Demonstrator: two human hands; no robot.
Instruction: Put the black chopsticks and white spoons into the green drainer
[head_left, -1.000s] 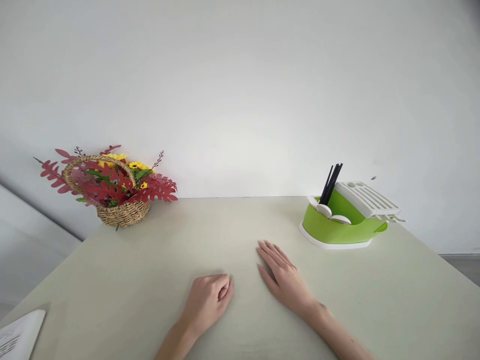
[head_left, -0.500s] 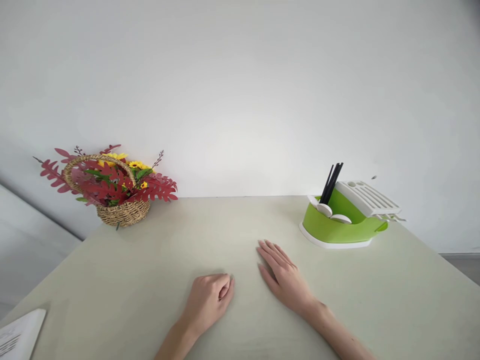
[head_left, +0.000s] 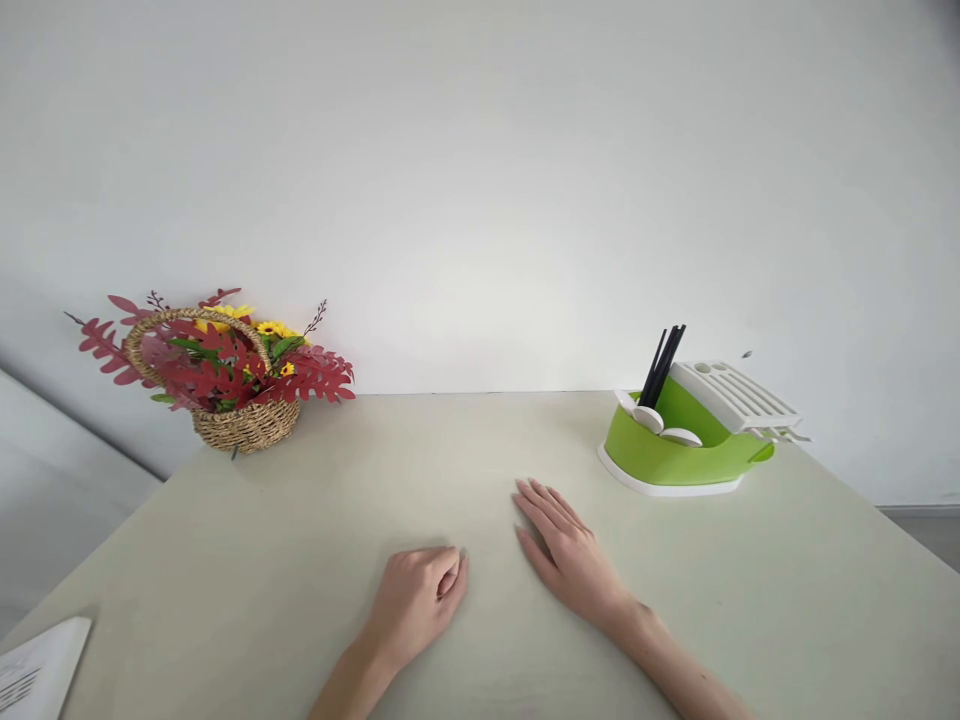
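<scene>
My left hand [head_left: 416, 598] rests on the pale table [head_left: 300, 540] with its fingers curled loosely under, nothing visible in them. My right hand [head_left: 566, 553] lies flat on the table beside it, fingers stretched out and together, holding nothing. Both hands sit near the table's middle front. The nearest object is a green and white utensil holder [head_left: 679, 450] at the back right, well beyond the right hand; it holds black chopsticks [head_left: 661, 366] and white spoons [head_left: 660, 425].
A woven basket of red leaves and yellow flowers [head_left: 225, 375] stands at the back left against the white wall. A white printed paper [head_left: 37, 675] lies at the front left corner. A white slotted rack [head_left: 731, 397] tops the holder.
</scene>
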